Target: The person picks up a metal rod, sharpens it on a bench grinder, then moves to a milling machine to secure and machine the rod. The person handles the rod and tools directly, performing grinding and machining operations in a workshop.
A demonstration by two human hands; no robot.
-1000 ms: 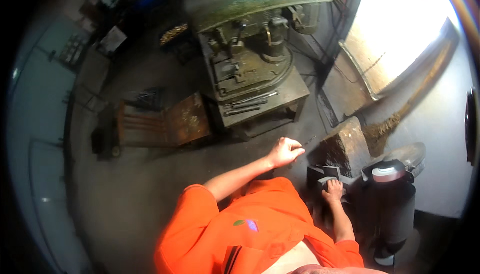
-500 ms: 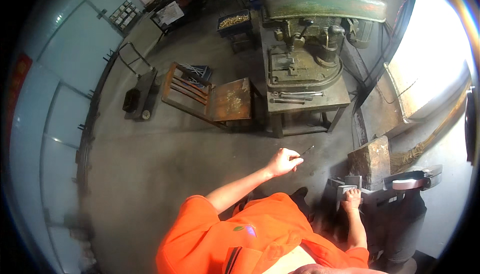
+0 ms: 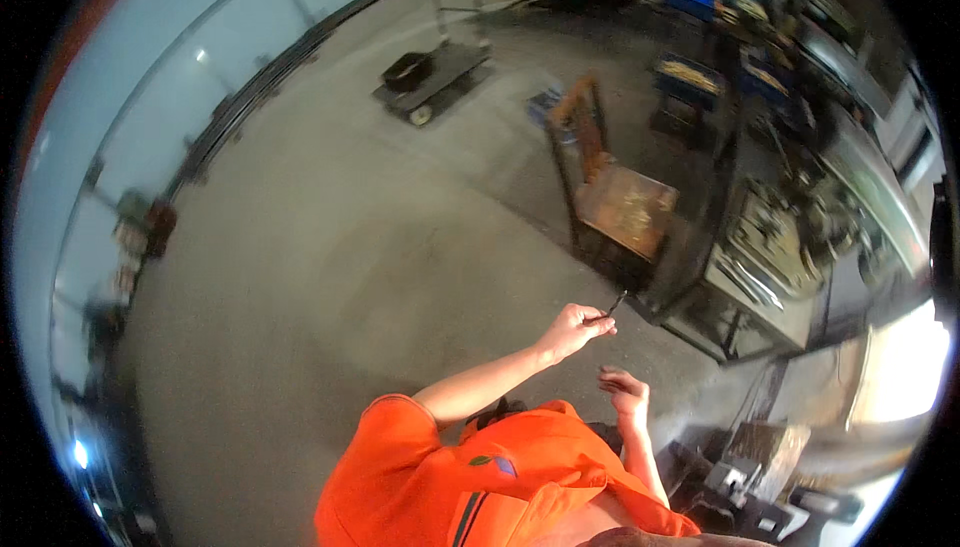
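Observation:
My left hand (image 3: 575, 333) is closed in a pinch, out in front of my body over the floor. From its fingertips a thin dark drill bit (image 3: 619, 303) sticks out, pointing up and to the right. Close by on the right, my right hand (image 3: 624, 389) hangs in the air with its fingers loosely apart and slightly blurred. I see nothing in it, and it touches nothing. Below and to the right of it stands a pedestal grinder (image 3: 745, 497), partly cut off by the picture's rim.
A wooden chair (image 3: 628, 209) stands ahead to the right, beside a metal table (image 3: 795, 319) bearing a drill press (image 3: 840, 222) and hand tools. Farther off are a platform trolley (image 3: 450, 72) and a blue bin of small brass-coloured parts (image 3: 688, 74). A stone-like block (image 3: 780, 442) sits by the grinder.
The view has swung left, so the chair, drill press and grinder now lie farther right. My right hand has left the grinder and come near my left hand, which still holds the drill bit.

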